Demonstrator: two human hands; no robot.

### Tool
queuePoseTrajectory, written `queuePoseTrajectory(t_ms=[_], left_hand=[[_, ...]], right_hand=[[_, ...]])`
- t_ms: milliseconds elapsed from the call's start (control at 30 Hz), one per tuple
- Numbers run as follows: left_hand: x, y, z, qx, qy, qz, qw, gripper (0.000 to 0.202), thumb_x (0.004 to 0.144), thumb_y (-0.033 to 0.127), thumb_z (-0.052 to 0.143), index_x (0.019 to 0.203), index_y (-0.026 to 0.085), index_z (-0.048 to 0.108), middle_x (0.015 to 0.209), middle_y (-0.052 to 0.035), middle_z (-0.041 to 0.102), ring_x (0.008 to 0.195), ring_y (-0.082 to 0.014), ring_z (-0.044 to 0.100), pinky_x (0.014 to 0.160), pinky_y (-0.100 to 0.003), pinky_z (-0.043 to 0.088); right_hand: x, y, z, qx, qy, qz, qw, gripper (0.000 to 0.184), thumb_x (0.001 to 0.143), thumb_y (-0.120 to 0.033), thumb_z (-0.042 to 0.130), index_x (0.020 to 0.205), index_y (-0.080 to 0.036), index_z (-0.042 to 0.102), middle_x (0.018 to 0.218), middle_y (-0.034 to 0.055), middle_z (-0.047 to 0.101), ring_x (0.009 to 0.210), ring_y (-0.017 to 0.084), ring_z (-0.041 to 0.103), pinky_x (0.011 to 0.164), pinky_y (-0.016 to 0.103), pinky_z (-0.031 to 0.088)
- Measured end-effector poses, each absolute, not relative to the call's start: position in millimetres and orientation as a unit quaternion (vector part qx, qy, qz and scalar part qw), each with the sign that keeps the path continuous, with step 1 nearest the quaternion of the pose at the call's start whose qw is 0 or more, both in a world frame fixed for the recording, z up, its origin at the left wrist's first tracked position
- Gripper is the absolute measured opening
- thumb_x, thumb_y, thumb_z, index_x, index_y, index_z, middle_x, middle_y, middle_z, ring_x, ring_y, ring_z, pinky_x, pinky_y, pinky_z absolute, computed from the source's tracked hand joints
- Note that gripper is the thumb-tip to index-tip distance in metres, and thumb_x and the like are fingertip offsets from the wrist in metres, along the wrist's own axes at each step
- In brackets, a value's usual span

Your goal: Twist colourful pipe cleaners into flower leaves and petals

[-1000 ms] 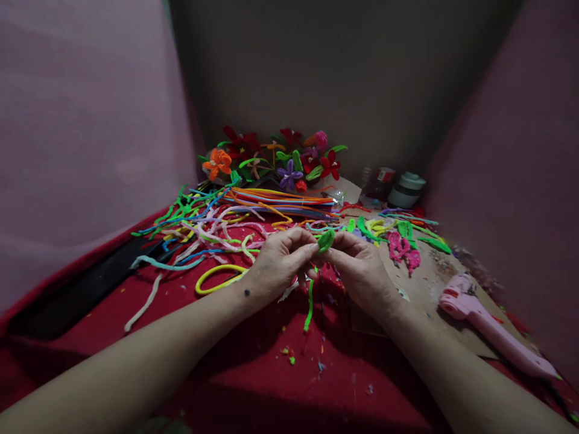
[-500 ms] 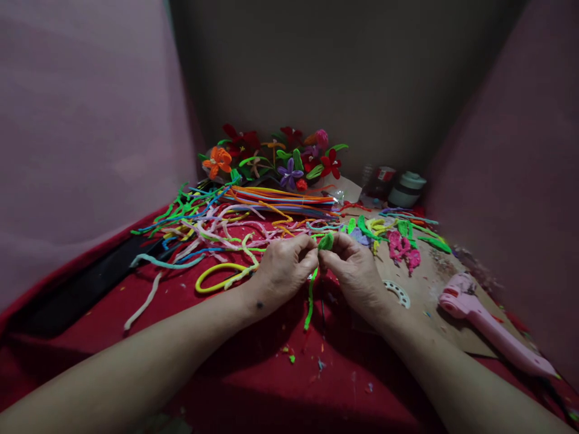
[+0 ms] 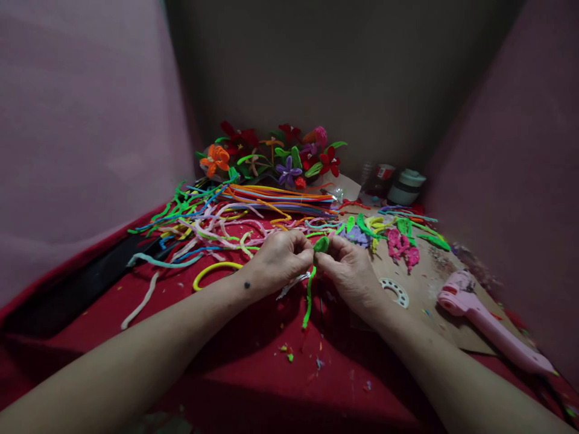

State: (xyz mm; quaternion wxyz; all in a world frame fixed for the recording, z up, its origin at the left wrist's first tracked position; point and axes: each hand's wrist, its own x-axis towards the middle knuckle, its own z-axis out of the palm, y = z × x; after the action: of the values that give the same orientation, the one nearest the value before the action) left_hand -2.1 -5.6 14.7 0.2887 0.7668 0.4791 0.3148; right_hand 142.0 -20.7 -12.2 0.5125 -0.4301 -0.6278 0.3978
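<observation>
My left hand (image 3: 278,262) and my right hand (image 3: 348,271) meet over the red cloth (image 3: 253,367), fingers pinched together on one green pipe cleaner (image 3: 310,295). Its top is folded into a small leaf-shaped loop (image 3: 321,244) between my fingertips, and its free tail hangs down toward the cloth. A heap of loose pipe cleaners (image 3: 212,226) in many colours lies just behind my left hand, with a yellow loop (image 3: 212,271) beside my left wrist.
Finished pipe-cleaner flowers (image 3: 275,160) stand at the back. A cardboard sheet (image 3: 434,295) on the right carries green and pink pieces (image 3: 402,247), a white curved part (image 3: 394,291) and a pink glue gun (image 3: 491,328). Two jars (image 3: 398,184) stand behind it. Pink walls close both sides.
Both hands have drawn slightly nearer and lower while working the green loop, which now looks smaller and more tightly pinched. A white curved part beside my right hand has come into sight.
</observation>
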Motion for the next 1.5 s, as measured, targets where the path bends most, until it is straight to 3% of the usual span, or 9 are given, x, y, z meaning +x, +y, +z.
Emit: queuePoseTrajectory(t_ms=[200,367,433,533,633,800,1067,1367,1500], left_hand=[[-3,-7,14,0.836,0.457,0.282,0.109,0.006,0.07,0.013,0.047,0.065,0.016,0.048,0.059,0.0018,0.049,0.054,-0.0104,0.043,0.051,-0.022,0.031],[-8,-5,12,0.848,0.412,0.317,0.099,0.006,0.073,0.013,0.047,0.069,0.015,0.051,0.066,0.0002,0.052,0.06,-0.0106,0.046,0.055,-0.022,0.035],[-9,-4,15,0.826,0.413,0.352,0.154,0.007,0.073,0.013,0.049,0.074,0.015,0.056,0.07,-0.0004,0.055,0.063,-0.0104,0.05,0.057,-0.021,0.037],[-8,-5,20,0.763,0.432,0.334,0.347,0.012,0.076,0.019,0.05,0.084,0.016,0.058,0.06,0.0023,0.055,0.052,-0.009,0.051,0.048,-0.019,0.037],[-6,-7,24,0.713,0.443,0.289,0.46,0.009,0.076,0.021,0.052,0.075,0.015,0.057,0.047,0.0048,0.052,0.039,-0.0066,0.044,0.039,-0.017,0.033],[-2,-8,19,0.68,0.47,0.323,0.461,0.009,0.075,0.017,0.052,0.066,0.015,0.054,0.043,0.006,0.051,0.032,-0.0045,0.038,0.036,-0.016,0.029],[1,-8,8,0.739,0.468,0.351,0.335,0.009,0.075,0.019,0.052,0.068,0.016,0.056,0.047,0.0052,0.054,0.041,-0.0066,0.048,0.043,-0.017,0.036],[1,-9,21,0.633,0.48,0.285,0.537,0.012,0.073,0.018,0.055,0.062,0.014,0.053,0.038,0.0051,0.051,0.027,-0.0044,0.038,0.032,-0.015,0.028],[-5,-5,21,0.623,0.466,0.268,0.569,0.015,0.071,0.023,0.059,0.061,0.013,0.053,0.038,0.0034,0.051,0.027,-0.0052,0.037,0.029,-0.016,0.026]], right_hand=[[141,-23,-8,-0.439,-0.619,0.445,0.474,0.002,0.067,-0.017,0.052,0.067,-0.017,0.05,0.062,-0.0031,0.05,0.057,0.01,0.044,0.054,0.023,0.036],[143,-20,-11,-0.424,-0.603,0.47,0.486,0.002,0.067,-0.019,0.053,0.067,-0.017,0.053,0.062,-0.003,0.052,0.054,0.009,0.044,0.052,0.022,0.037],[145,-17,-15,-0.419,-0.587,0.48,0.5,0.003,0.068,-0.02,0.054,0.068,-0.017,0.055,0.063,-0.0031,0.053,0.055,0.009,0.045,0.053,0.023,0.038],[147,-15,-18,-0.401,-0.562,0.515,0.507,0.004,0.069,-0.021,0.054,0.07,-0.017,0.056,0.062,-0.0035,0.052,0.053,0.009,0.045,0.052,0.023,0.039],[147,-15,-18,-0.385,-0.554,0.532,0.512,0.004,0.069,-0.02,0.054,0.069,-0.017,0.057,0.06,-0.0036,0.051,0.052,0.009,0.045,0.052,0.023,0.039],[144,-16,-16,-0.384,-0.505,0.555,0.538,0.005,0.066,-0.02,0.059,0.069,-0.017,0.056,0.061,-0.0031,0.053,0.053,0.009,0.047,0.054,0.024,0.04],[144,-14,-19,-0.398,-0.466,0.573,0.544,0.002,0.063,-0.015,0.056,0.062,-0.016,0.055,0.056,-0.0026,0.054,0.048,0.01,0.047,0.051,0.025,0.039],[142,-23,-11,-0.417,-0.535,0.528,0.511,0.01,0.064,-0.014,0.047,0.067,-0.017,0.055,0.054,-0.0043,0.05,0.048,0.009,0.044,0.048,0.021,0.034],[140,-26,-5,-0.424,-0.567,0.486,0.512,0.007,0.064,-0.016,0.049,0.067,-0.016,0.055,0.058,-0.0039,0.051,0.052,0.009,0.043,0.051,0.021,0.036]])
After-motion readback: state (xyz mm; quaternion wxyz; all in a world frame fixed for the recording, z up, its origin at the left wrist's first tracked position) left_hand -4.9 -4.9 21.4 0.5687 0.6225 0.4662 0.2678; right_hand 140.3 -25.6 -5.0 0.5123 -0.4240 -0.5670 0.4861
